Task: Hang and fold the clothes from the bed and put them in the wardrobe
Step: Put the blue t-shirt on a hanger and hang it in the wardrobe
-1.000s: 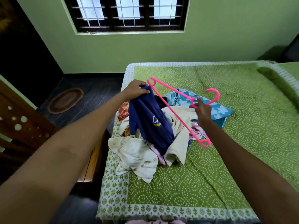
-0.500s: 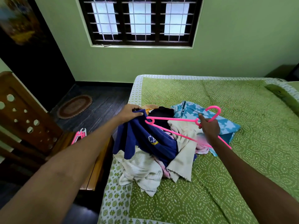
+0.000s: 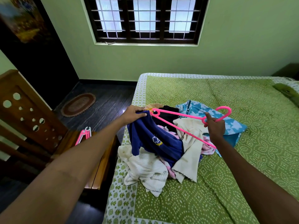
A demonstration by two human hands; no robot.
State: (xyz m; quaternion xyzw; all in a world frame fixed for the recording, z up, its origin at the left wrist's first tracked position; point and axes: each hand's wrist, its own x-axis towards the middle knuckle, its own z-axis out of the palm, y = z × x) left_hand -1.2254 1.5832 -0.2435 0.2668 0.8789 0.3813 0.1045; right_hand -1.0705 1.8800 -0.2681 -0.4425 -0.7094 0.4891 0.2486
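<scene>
Over the pile on the green patterned bed [image 3: 242, 159], the right hand [image 3: 216, 127] had swung its gripped pink plastic hanger [image 3: 178, 125] level, tip reaching the navy blue shirt [image 3: 155, 139] clutched by the left hand [image 3: 133, 113], apparently ready for threading.

One pink hanger [image 3: 182, 125], two hands, one bed [image 3: 242, 175], one rug [image 3: 78, 104].

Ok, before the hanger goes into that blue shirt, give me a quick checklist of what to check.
1. Left hand grips the blue shirt at its top edge: ok.
2. Right hand holds the pink hanger near its hook: ok.
3. Hanger tip at the shirt's gripped edge: ok.
4. Hanger arm inside the shirt: not ok.
5. Shirt lifted free of the clothes pile: not ok, lower part rests on it.
6. Neck opening found: cannot tell.
</scene>
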